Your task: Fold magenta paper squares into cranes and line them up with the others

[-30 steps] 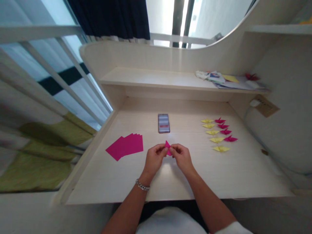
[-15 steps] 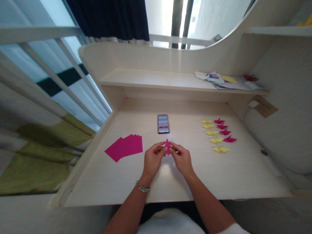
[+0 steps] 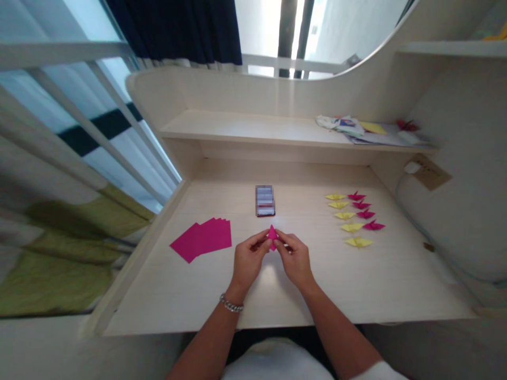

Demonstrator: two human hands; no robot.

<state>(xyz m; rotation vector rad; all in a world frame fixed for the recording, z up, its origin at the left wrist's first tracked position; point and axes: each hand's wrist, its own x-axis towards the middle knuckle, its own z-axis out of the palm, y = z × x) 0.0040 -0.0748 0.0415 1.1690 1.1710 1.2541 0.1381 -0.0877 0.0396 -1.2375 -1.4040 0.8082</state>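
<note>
Between my fingertips is a small folded piece of pink origami paper (image 3: 272,234), its pointed end facing away from me. My left hand (image 3: 249,258) pinches its left side, and my right hand (image 3: 293,258) grips the right side. The fingers cover much of its lower part. To the left lies a fanned stack of pink paper squares (image 3: 206,240). On the right, yellow paper cranes (image 3: 344,216) stand in a column beside a column of pink paper cranes (image 3: 365,214).
A phone (image 3: 265,201) with a lit screen lies just beyond my hands. Papers (image 3: 356,127) and a dark red item (image 3: 407,125) rest on the raised shelf (image 3: 245,126). A grey cable (image 3: 412,214) runs down the right wall from a socket.
Almost nothing differs. Both hands keep hold of the folded pink paper in the same place, with only a very slight shift of the fingers.
</note>
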